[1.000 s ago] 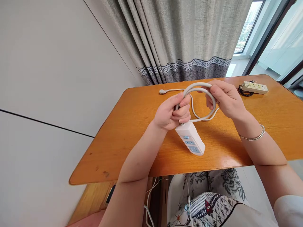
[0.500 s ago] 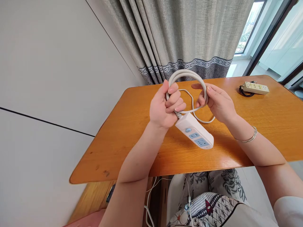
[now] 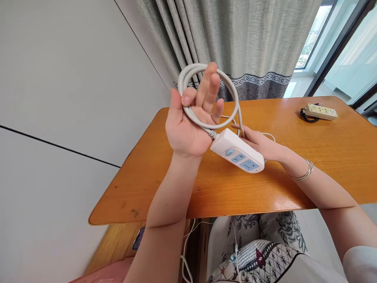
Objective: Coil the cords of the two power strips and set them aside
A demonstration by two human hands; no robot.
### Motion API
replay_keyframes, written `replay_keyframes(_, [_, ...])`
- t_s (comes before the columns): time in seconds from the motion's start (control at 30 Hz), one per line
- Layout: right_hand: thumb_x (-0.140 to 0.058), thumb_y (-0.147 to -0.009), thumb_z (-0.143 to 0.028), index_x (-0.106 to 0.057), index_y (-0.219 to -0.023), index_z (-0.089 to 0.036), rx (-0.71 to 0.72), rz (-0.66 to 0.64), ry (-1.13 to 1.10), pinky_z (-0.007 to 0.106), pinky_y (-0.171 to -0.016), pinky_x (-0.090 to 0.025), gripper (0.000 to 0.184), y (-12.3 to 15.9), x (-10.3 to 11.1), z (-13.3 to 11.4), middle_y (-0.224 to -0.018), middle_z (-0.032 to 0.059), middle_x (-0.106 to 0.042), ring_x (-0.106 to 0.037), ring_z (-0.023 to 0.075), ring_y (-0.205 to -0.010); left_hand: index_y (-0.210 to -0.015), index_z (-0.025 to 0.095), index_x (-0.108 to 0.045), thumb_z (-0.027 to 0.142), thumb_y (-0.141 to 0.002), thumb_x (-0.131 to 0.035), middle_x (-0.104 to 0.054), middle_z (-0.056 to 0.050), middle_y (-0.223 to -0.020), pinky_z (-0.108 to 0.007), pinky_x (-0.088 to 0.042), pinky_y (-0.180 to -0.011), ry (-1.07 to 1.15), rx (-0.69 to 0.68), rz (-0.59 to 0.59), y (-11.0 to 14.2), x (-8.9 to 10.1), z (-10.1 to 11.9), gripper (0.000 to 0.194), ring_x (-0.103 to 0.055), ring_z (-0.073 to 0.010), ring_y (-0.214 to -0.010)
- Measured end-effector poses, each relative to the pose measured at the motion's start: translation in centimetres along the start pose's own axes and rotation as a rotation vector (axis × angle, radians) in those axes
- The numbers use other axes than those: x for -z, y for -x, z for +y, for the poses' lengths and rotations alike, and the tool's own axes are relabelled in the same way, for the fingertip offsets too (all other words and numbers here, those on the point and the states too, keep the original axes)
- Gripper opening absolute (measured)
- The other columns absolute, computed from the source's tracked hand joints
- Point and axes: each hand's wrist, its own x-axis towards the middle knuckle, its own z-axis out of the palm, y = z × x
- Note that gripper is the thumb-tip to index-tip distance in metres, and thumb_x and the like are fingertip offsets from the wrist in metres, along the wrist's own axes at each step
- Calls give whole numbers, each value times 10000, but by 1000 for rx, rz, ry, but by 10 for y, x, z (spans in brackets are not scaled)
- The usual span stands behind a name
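Note:
My left hand [image 3: 193,118] is raised above the table, palm up, pinching the looped white power cord [image 3: 235,96] between thumb and index finger. Its other fingers are spread inside the coil. From the cord's end hangs a white power strip [image 3: 240,153] with blue sockets and a blue button, tilted, just right of the left wrist. Lower and to the right, my right hand [image 3: 259,142] holds a length of the same cord. The strip hides part of its fingers.
A wooden table [image 3: 141,177] spans the view. At its far right lies a beige power strip [image 3: 321,111] with a black cord. A grey curtain [image 3: 250,43] hangs behind the table, and a white panel [image 3: 59,78] stands at the left.
My left hand has risen and moved left with the coil and strip, and its fingers have spread. My right hand has come down from the coil to behind the strip.

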Motion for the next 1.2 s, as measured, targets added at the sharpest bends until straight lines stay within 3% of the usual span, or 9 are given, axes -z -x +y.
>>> replay_keyframes(0.07, [-473,-1018,-322,-393,-1541,-89,6,-37,46,326,-725,-496,578,1,1,1,-897,54,-668,-616,187,-768,-658,213,-354,403,-1113,-216,-720,-11,-1324,-240,-617,-811,-49,-38,13,0,2,0,512,-637,-162,-1314])
replay_keyframes(0.2, [-500,-1000,-317,-424,-1472,-89,-45,-56,160,304,-653,-465,530,1,6,7,-810,37,-655,-584,183,-683,-648,212,-400,363,-1116,-150,-711,-7,-1340,-199,-598,-691,-32,-79,-1,-2,3,1,552,-625,-148,-1320])
replay_keyframes(0.4, [-458,-966,-181,-431,-1474,-103,-61,-32,340,360,-755,-514,514,-1,16,16,-956,120,-740,-665,243,-797,-669,211,-414,361,-1128,-119,-725,97,-1287,-213,-582,-655,-67,-233,114,-9,9,3,566,-617,-126,-1306])
replay_keyframes(0.57, [-522,-961,-210,-368,-1564,-60,-6,86,511,434,-845,-545,640,5,23,11,-995,139,-717,-675,284,-883,-794,203,-448,362,-1143,-227,-640,134,-1396,-250,-571,-737,-218,-325,171,-16,22,-6,443,-568,-148,-1376])
replay_keyframes(0.73, [-486,-991,-198,-510,-1488,-85,61,263,648,433,-849,-555,510,9,13,-8,-1123,181,-663,-661,281,-926,-948,218,-503,358,-1145,-249,-515,159,-1540,-200,-537,-652,-289,-396,169,-22,30,-21,350,-617,-137,-1283])
replay_keyframes(0.9, [-442,-1021,-214,-461,-1538,-62,131,191,691,400,-753,-572,539,18,-7,-32,-1088,170,-647,-649,264,-866,-1288,312,-523,376,-1140,-291,-582,74,-1481,-172,-545,-705,-424,-360,166,-10,26,-31,282,-592,-152,-1330])
replay_keyframes(1.07, [-447,-1011,-180,-406,-1574,-137,266,139,553,347,-682,-561,566,32,-12,-51,-1121,136,-639,-629,212,-814,-908,247,-547,352,-1049,-537,-721,-22,-1222,-202,-544,-629,-549,-352,130,-2,35,-46,177,-739,-170,-1071])
replay_keyframes(1.13, [-452,-994,-147,-367,-1588,-186,311,102,434,331,-659,-554,601,37,-11,-56,-1140,116,-648,-609,187,-773,-865,247,-531,275,-972,-659,-733,-11,-1063,-212,-552,-646,-558,-345,52,-3,42,-49,169,-759,-172,-960])
replay_keyframes(1.2, [-471,-981,-129,-338,-1596,-233,360,83,289,325,-659,-557,638,41,-9,-61,-1159,101,-656,-605,177,-771,-879,247,-550,202,-934,-698,-721,16,-979,-187,-531,-652,-497,-228,20,-3,46,-50,164,-753,-141,-862])
